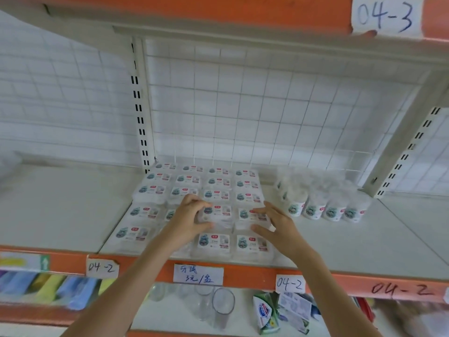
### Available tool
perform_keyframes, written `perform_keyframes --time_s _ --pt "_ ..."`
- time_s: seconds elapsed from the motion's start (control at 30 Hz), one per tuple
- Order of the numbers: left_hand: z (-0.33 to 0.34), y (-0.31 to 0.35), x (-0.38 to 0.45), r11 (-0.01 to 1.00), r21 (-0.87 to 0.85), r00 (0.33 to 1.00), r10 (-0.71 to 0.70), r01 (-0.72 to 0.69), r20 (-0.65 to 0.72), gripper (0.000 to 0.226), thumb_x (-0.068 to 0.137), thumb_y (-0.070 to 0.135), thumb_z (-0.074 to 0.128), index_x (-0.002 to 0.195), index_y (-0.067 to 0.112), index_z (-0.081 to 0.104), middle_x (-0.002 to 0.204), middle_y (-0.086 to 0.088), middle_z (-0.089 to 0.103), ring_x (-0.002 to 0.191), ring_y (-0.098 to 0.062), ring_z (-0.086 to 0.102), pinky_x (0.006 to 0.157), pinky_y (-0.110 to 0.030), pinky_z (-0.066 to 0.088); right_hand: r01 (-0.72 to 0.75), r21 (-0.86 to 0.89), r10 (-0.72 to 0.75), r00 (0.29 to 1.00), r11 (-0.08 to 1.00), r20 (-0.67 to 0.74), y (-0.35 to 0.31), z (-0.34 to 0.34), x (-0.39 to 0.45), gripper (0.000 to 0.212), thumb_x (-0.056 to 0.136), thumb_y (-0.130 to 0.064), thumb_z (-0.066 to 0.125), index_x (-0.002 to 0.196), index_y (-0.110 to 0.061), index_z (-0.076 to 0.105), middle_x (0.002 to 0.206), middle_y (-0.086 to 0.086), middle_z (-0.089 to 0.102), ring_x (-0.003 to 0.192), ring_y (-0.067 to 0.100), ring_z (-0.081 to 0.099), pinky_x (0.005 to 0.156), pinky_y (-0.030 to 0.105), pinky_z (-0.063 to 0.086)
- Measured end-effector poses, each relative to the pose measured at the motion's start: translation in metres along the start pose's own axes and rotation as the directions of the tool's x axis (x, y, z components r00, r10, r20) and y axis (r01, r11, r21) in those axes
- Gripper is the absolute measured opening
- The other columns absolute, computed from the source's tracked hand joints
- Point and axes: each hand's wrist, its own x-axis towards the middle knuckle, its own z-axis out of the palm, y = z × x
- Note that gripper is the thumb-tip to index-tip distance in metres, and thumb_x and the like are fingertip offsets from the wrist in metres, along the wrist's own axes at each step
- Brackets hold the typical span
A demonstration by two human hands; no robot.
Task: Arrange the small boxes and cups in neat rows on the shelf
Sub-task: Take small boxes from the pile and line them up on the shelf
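Boxes [199,205] lie in rows mid-shelf [60,210], cups [323,203] just right of them. My left hand [188,220] grips one box [217,214] in the second row; my right hand [279,227] hovers released beside it. I should nudge it square with its neighbours, lightly.

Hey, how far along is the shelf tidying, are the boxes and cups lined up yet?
Mostly done. The small boxes at the back lie in straight rows, and the cups stand grouped to their right. In hand: the left hand grips one box in the second row from the front, while the right hand rests open on its neighbour. Left: squaring those front boxes.
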Motion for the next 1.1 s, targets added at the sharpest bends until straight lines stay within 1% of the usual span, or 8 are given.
perform_keyframes --time_s 0.13,0.3,0.5,0.67,0.73,0.87,0.97,1.1 --pt "0.0 0.0 0.001 1.0 0.014 1.0 0.012 -0.012 0.007 0.052 0.078 0.028 0.07 0.126 0.018 0.051 0.111 0.007 0.036 0.102 -0.003 0.04 0.092 -0.011 0.025 0.006 -0.037 -0.006 1.0 0.999 0.001 -0.003 0.0 0.002 0.038 0.083 -0.024 0.068 0.118 -0.018 0.057 0.136 0.001 0.041 0.129 0.016 0.038 0.107 0.031 0.035" --pt "0.001 0.001 -0.001 0.999 0.023 0.999 0.027 -0.028 0.024 0.052 0.08 0.029 0.069 0.127 0.017 0.049 0.117 0.005 0.035 0.103 -0.004 0.04 0.09 -0.011 0.024 0.007 -0.108 -0.013 0.998 0.994 -0.059 -0.006 0.001 -0.002 0.044 0.083 -0.024 0.068 0.124 -0.015 0.056 0.109 -0.003 0.037 0.089 0.002 0.045 0.084 0.002 0.032" --pt "-0.002 0.005 -0.002 0.993 0.104 0.997 0.041 -0.048 0.066 0.058 0.083 0.033 0.064 0.133 0.018 0.038 0.127 -0.002 0.031 0.1 -0.007 0.042 0.092 -0.018 0.036 -0.041 -0.252 0.039 0.999 0.967 -0.014 -0.019 0.002 -0.007 0.052 0.087 -0.033 0.061 0.134 -0.021 0.042 0.124 -0.001 0.035 0.11 0.015 0.043 0.098 0.03 0.041" --pt "-0.008 0.008 -0.011 0.981 0.184 0.997 0.059 -0.067 0.049 0.072 0.084 0.042 0.06 0.141 0.023 0.02 0.136 -0.007 0.025 0.11 -0.017 0.046 0.09 -0.028 0.044 -0.026 -0.401 0.009 0.999 0.916 -0.044 -0.031 0.002 -0.022 0.061 0.089 -0.042 0.055 0.141 -0.021 0.031 0.141 0.003 0.031 0.132 0.021 0.028 0.104 0.038 0.036" --pt "-0.014 0.01 -0.019 0.96 0.267 0.996 0.086 -0.086 0.013 0.066 0.085 0.044 0.058 0.139 0.02 0.028 0.137 -0.006 0.027 0.113 -0.017 0.047 0.093 -0.031 0.045 0.032 -0.386 -0.071 0.994 0.922 -0.089 -0.038 0.001 -0.034 0.053 0.09 -0.038 0.055 0.137 -0.017 0.039 0.138 0.002 0.04 0.128 0.019 0.035 0.099 0.033 0.038" --pt "-0.023 0.02 -0.051 0.928 0.35 0.983 0.166 -0.131 -0.072 0.048 0.087 0.038 0.057 0.127 0.015 0.046 0.12 -0.003 0.044 0.1 -0.015 0.051 0.082 -0.027 0.044 0.151 -0.355 -0.213 0.967 0.923 -0.141 -0.055 0.003 -0.062 0.037 0.087 -0.036 0.052 0.119 -0.017 0.058 0.118 0.0 0.06 0.11 0.021 0.055 0.085 0.033 0.047" --pt "-0.025 0.023 -0.092 0.921 0.38 0.983 0.14 -0.085 -0.119 0.035 0.085 0.027 0.06 0.116 0.014 0.055 0.11 -0.002 0.052 0.093 -0.017 0.056 0.072 -0.025 0.042 0.218 -0.322 -0.249 0.967 0.921 -0.06 -0.066 0.014 -0.085 0.042 0.083 -0.043 0.04 0.111 -0.019 0.061 0.107 -0.002 0.064 0.096 0.021 0.061 0.076 0.034 0.051" --pt "-0.021 0.023 -0.159 0.897 0.442 0.99 0.076 -0.015 -0.122 0.024 0.08 0.027 0.06 0.099 0.013 0.06 0.094 -0.003 0.057 0.073 -0.022 0.062 0.058 -0.028 0.046 0.302 -0.321 -0.291 0.953 0.898 0.084 -0.069 0.034 -0.119 0.036 0.079 -0.04 0.041 0.101 -0.021 0.063 0.094 -0.005 0.064 0.08 0.017 0.064 0.064 0.027 0.05"
